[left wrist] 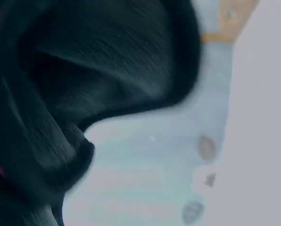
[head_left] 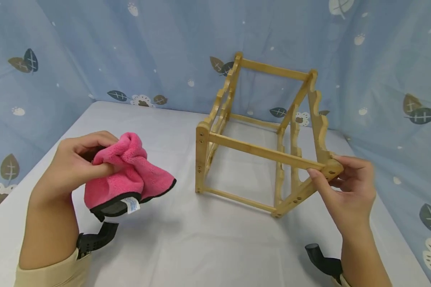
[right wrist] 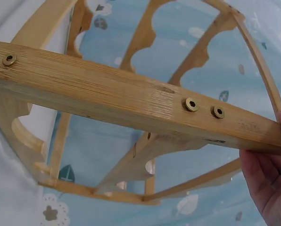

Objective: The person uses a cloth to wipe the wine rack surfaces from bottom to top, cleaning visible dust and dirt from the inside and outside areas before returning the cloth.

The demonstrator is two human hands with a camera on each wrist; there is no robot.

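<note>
A bunched pink cloth (head_left: pixel 129 171) with a black edge and a white label hangs from my left hand (head_left: pixel 75 159), thumb and fingers pinching it. Its dark grey underside (left wrist: pixel 117 61) fills much of the left wrist view. To the right, my right hand (head_left: pixel 348 191) grips the near right corner of a wooden rack (head_left: pixel 265 153) with scalloped side rails. The rack stands tilted, its lower front bar near the table. In the right wrist view, a post of the rack (right wrist: pixel 131 99) with metal bolts crosses the picture, and my right hand (right wrist: pixel 270 183) holds its end.
A white-covered table (head_left: pixel 186 247) lies beneath everything. Blue curtain-like fabric (head_left: pixel 165 48) with leaf and flower prints rises behind and on both sides. Black curved mounts (head_left: pixel 98 237) sit at both wrists.
</note>
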